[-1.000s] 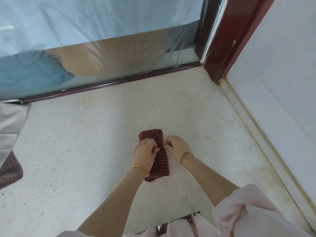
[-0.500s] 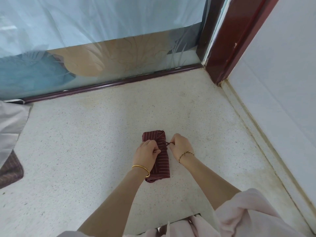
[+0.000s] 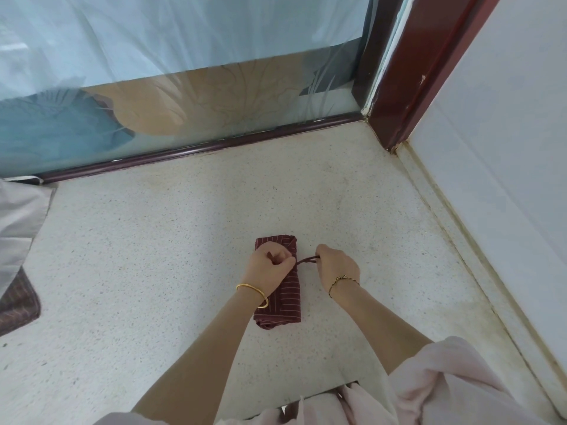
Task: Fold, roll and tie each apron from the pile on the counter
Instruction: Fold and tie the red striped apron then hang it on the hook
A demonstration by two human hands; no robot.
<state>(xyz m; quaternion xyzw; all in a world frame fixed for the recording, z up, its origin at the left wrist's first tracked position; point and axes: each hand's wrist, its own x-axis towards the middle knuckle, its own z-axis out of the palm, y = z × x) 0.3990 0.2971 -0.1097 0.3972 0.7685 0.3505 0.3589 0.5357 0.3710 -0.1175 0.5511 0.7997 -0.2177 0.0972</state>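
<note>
While our left hand (image 3: 270, 266) sits fisted on the rolled apron (image 3: 280, 297), pinning it and pinching one strap end, our right hand (image 3: 336, 266) grips the strap (image 3: 306, 261) pulled taut beside it. The roll lies on the counter (image 3: 153, 256); more cloth (image 3: 18, 299) at far left.

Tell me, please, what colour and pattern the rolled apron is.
Dark red with thin pale stripes, seen in the head view: rolled apron.
</note>
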